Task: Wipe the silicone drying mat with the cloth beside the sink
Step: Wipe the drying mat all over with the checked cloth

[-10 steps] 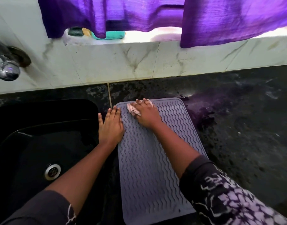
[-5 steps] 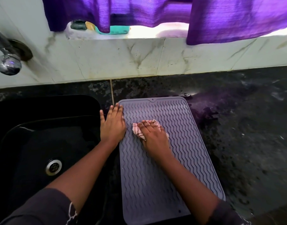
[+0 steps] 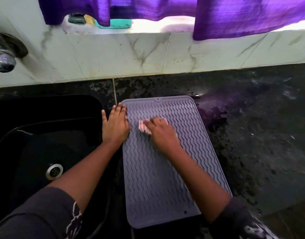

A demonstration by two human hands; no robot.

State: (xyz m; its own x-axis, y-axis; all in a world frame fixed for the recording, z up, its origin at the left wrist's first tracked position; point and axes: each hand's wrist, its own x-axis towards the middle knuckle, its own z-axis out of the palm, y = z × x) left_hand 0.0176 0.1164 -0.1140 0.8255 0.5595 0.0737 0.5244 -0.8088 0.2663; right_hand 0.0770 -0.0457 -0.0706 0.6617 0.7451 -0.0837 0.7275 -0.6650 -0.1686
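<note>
A grey silicone drying mat [image 3: 156, 178] with wavy ridges lies on the dark counter just right of the sink. My right hand [image 3: 161, 132] presses a small pink-and-white cloth [image 3: 142, 127] flat onto the mat's upper part; most of the cloth is hidden under the palm and fingers. My left hand [image 3: 115, 124] lies flat, fingers together, on the mat's upper left edge and the counter strip beside the sink.
A black sink [image 3: 44, 144] with a metal drain [image 3: 54, 171] fills the left. A chrome tap [image 3: 3, 61] juts from the marble wall. Purple curtains [image 3: 234, 16] hang over a sill holding a teal soap dish [image 3: 120, 24]. The black counter [image 3: 260, 135] stretches right, wet near the mat.
My right hand slid the cloth from the mat's top left corner down toward me, and it now sits slightly farther up than half a second ago. The left hand stayed on the mat's edge.
</note>
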